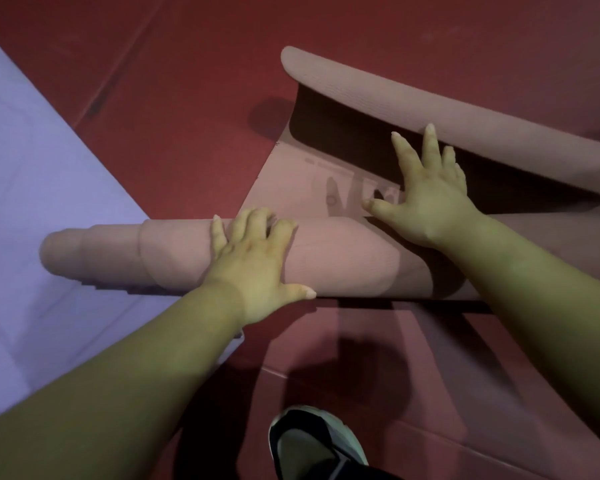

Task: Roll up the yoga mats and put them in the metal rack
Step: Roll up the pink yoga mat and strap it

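Hands lie on a pink mat [343,258] that sits partly rolled on the red floor [194,109]. The left hand [253,268] rests on top of the roll, its fingers spread and lightly bent over the curve, gripping nothing, the thumb pointing along the roll's near edge. Left of those fingers the roll's end pokes out in uneven steps and overlaps a purple mat [32,188].

The right hand [420,199] presses flat on the unrolled stretch just past the roll, fingers splayed wide apart. Beyond its fingertips the mat's far end curls up into a raised lip, and the longest fingertips reach its shadowed underside. The mat's left edge runs diagonally ahead of the left fingers, with bare floor between it and the purple mat. A shoe [312,445] stands on the floor behind both wrists.
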The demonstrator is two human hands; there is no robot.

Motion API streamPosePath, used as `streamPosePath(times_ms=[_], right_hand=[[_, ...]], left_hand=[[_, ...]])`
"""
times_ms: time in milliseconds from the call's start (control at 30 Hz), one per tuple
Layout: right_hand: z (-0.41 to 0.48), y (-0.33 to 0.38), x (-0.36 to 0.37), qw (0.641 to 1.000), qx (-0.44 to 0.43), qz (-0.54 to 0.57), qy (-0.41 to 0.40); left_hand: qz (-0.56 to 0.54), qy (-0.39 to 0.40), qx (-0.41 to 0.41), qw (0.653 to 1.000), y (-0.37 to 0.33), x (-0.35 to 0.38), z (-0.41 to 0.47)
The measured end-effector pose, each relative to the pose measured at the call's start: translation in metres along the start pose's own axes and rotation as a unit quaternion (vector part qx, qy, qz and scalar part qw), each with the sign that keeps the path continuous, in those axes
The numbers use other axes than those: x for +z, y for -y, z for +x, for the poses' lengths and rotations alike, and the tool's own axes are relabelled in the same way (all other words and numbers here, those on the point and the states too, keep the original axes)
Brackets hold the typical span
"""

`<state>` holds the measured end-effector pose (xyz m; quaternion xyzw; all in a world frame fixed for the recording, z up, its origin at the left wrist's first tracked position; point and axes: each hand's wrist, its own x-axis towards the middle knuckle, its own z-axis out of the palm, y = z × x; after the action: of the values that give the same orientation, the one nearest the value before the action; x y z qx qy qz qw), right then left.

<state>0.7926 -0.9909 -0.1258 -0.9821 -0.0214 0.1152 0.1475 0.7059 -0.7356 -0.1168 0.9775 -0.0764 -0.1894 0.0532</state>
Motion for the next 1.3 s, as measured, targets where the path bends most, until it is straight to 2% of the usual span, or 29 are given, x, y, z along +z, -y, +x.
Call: streamPosePath(times_ms=[167, 333, 633, 767, 967, 1300], right_hand=[[-0.005, -0.002, -0.002, 1.000, -0.013, 0.004, -0.016], [-0.006, -0.001, -0.004, 1.000, -0.024, 0.001, -0.018], [-0.005, -0.002, -0.012, 0.999, -0.037, -0.004, 0.021], [0.002, 0.000, -0.014, 0.999, -0.031, -0.014, 0.019], [0.008, -0.002, -0.014, 0.999, -0.038, -0.020, 0.025], [0.013, -0.003, -0.020, 0.997, -0.044, -0.040, 0.047]], left_hand=[[0.038, -0.048, 0.002, 0.998, 0.002, -0.004, 0.003], [0.009, -0.070, 0.001, 0.997, 0.002, -0.004, 0.002], [0.013, -0.046, 0.008, 0.999, 0.002, -0.005, 0.008], [0.052, -0.100, 0.013, 0.994, 0.000, -0.011, 0.013], [0.038, -0.126, 0.029, 0.991, 0.001, -0.002, 0.009], [0.020, -0.030, 0.028, 0.999, 0.007, -0.002, 0.016]])
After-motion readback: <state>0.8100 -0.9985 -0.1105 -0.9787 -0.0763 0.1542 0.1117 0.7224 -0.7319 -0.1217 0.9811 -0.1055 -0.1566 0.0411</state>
